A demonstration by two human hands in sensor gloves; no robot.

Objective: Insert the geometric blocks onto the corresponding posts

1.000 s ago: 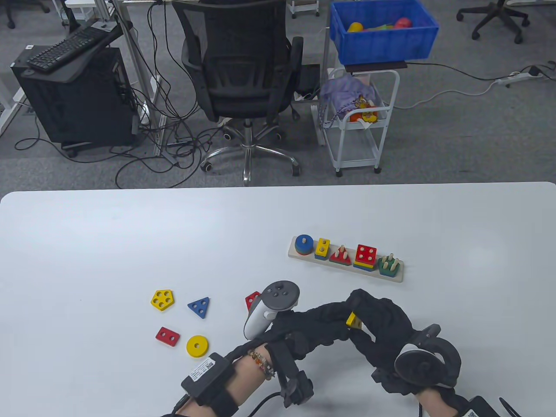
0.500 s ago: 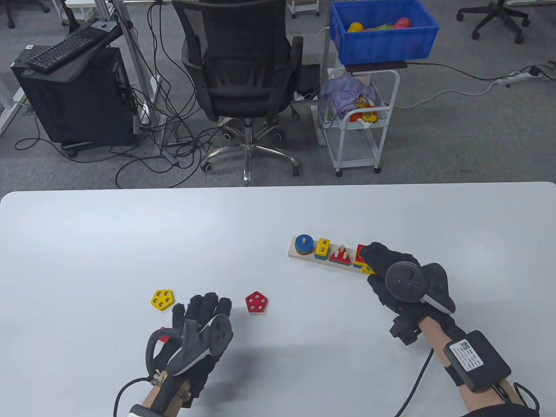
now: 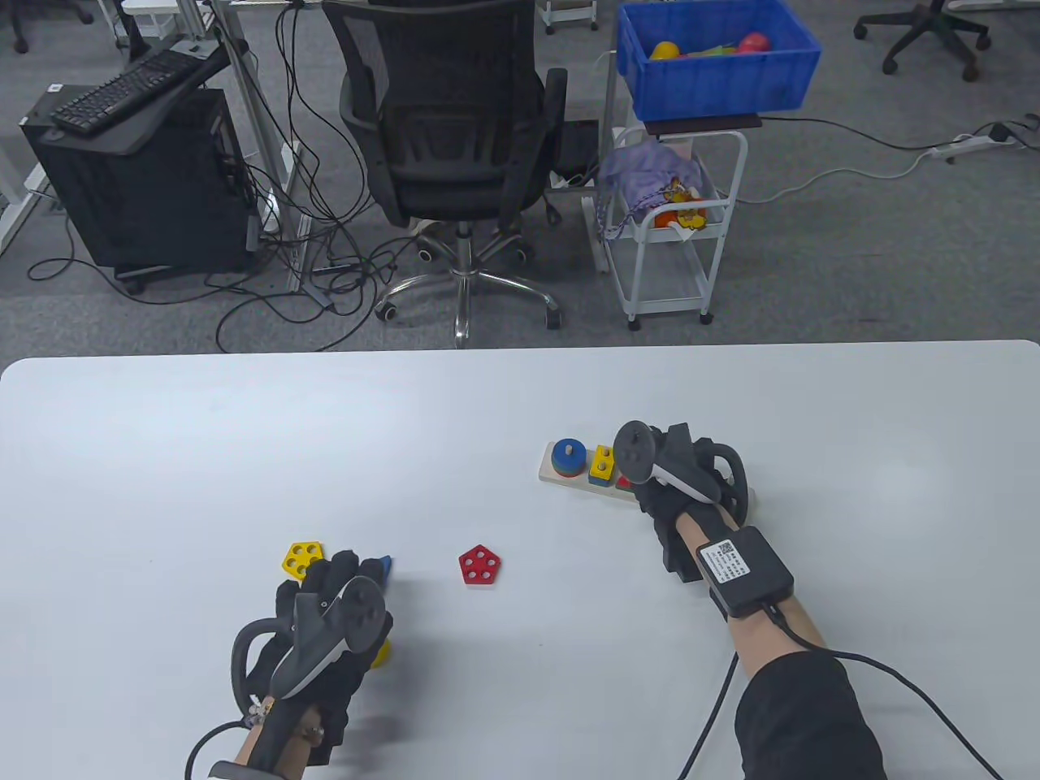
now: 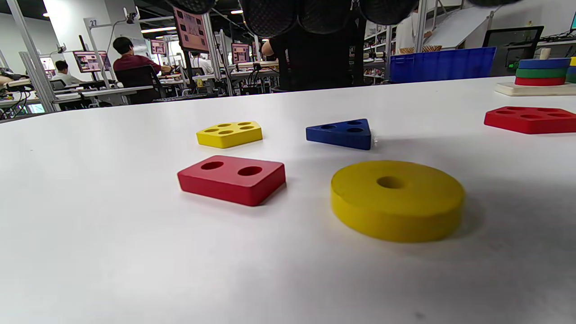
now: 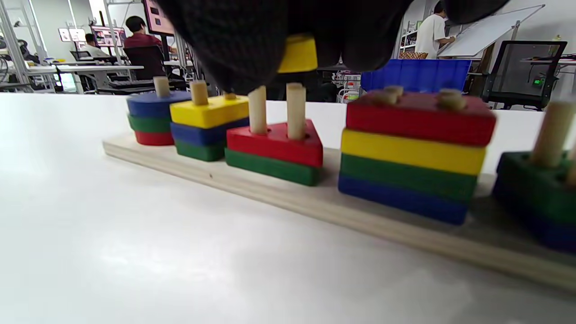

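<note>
Geometric blocks lie in two groups: loose pieces on the left of the table (image 3: 162, 455), stacked pieces on the peg board (image 3: 561, 478) to the right.

Left group: a yellow pentagon block (image 4: 229, 133), a red rectangle block (image 4: 231, 178), a blue triangle block (image 4: 342, 133) and a yellow ring block (image 4: 398, 199) lie flat and apart from one another. The left hand (image 3: 325, 617) hovers over this cluster in the table view; the left wrist view shows only fingertips at the top edge, touching none of the blocks. Whether its fingers are spread or curled cannot be told. A red pentagon block (image 3: 479, 566) lies alone nearer the middle.

Right group: the board carries a full ring stack (image 5: 153, 118), a rectangle stack (image 5: 208, 131), a triangle stack (image 5: 274, 153) of two layers with bare posts (image 5: 294, 110) standing above it, a square stack (image 5: 416, 153) and a green pentagon layer (image 5: 531, 180). The right hand (image 3: 678, 475) is over the board, pinching a yellow block (image 5: 298, 54) just above the triangle posts, not yet threaded on.

Judgement: the step in hand is seating the yellow piece, seemingly a triangle, on the triangle stack. The next move calls for lining its holes up with all posts and lowering it level; a tilted piece would likely jam.
</note>
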